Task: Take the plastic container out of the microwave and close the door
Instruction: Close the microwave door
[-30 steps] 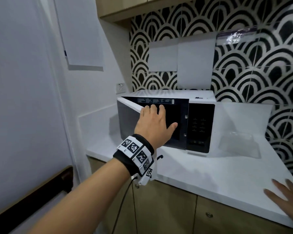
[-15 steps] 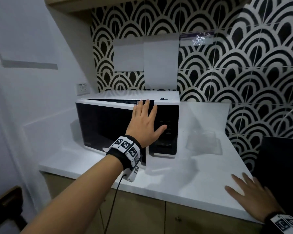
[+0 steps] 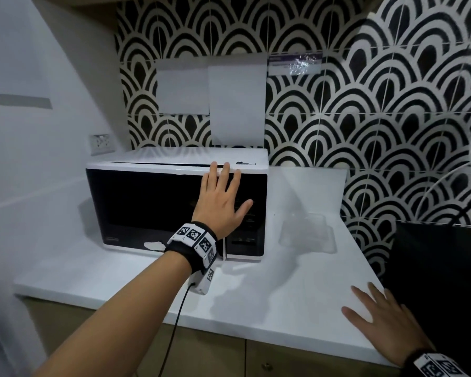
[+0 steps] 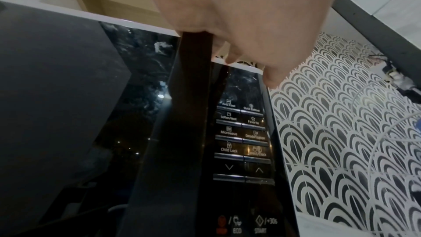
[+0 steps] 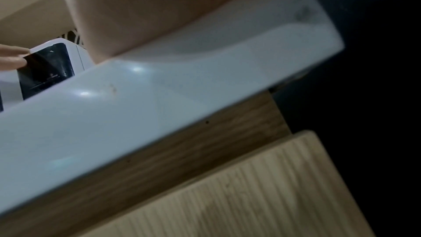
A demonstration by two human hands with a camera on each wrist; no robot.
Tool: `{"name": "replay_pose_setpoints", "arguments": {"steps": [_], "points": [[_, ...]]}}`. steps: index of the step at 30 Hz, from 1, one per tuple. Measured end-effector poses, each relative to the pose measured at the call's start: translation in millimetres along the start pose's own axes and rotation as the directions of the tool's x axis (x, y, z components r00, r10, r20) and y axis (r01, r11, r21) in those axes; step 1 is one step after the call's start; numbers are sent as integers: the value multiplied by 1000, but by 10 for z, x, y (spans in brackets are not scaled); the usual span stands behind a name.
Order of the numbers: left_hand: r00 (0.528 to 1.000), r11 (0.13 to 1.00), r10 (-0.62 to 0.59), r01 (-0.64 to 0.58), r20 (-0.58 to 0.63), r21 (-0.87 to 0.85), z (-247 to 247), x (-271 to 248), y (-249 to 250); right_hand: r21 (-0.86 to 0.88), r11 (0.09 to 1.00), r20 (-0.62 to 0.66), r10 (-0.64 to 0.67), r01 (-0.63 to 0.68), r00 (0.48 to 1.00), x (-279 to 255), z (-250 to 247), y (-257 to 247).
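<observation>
Left hand (image 3: 220,202) flat on microwave door (image 3: 147,210)

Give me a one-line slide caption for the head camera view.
Left hand pressed flat against the microwave door, plastic container out on the white counter, right hand resting flat.
</observation>
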State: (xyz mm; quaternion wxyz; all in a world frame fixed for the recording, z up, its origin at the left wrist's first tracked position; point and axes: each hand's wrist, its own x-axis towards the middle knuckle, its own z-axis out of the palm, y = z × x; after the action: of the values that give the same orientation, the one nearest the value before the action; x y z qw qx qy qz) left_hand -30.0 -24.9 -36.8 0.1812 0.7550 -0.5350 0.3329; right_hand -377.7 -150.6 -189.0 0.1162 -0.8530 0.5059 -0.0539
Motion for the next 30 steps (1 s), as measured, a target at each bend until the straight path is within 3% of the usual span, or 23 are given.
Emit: {"name": "replay_pose_setpoints", "arguments": {"steps": [6, 10, 13, 16, 18, 21, 26, 28, 30], "points": [[990, 915, -108, 64, -90, -398, -46, -14, -49, -2, 1000, -12, -2, 2, 1000, -24, -19, -12], [927, 941, -267, 191, -265, -281, -81, 12, -95, 5, 1000, -13, -2, 2, 1000, -18, -8, -14], [877, 902, -411, 352, -248, -250, -166, 19, -83, 11, 1000, -16, 0, 0, 1000, -22, -4, -11], [791, 689, -610, 563, 53, -456, -226, 63, -97, 14, 1000, -17, -5, 5, 1000, -33, -10, -10], [718, 520, -654, 656, 240, -547, -214, 104, -139, 13, 1000, -16, -8, 8, 1000, -33, -9, -9], [687, 328, -635, 653, 352, -682, -193, 135, -129, 12, 1000, -18, -7, 8, 1000, -37, -14, -8], [627, -142, -529, 598, 571, -788, -169, 131, -85, 8, 1000, -17, -4, 4, 1000, -38, -14, -18], [623, -205, -481, 605, 617, -770, -134, 102, -91, 4, 1000, -19, -2, 2, 1000, -31, -12, -18], [630, -184, -498, 595, 596, -782, -105, 86, -96, 0, 1000, -17, -1, 1, 1000, -30, -13, -22]]}}
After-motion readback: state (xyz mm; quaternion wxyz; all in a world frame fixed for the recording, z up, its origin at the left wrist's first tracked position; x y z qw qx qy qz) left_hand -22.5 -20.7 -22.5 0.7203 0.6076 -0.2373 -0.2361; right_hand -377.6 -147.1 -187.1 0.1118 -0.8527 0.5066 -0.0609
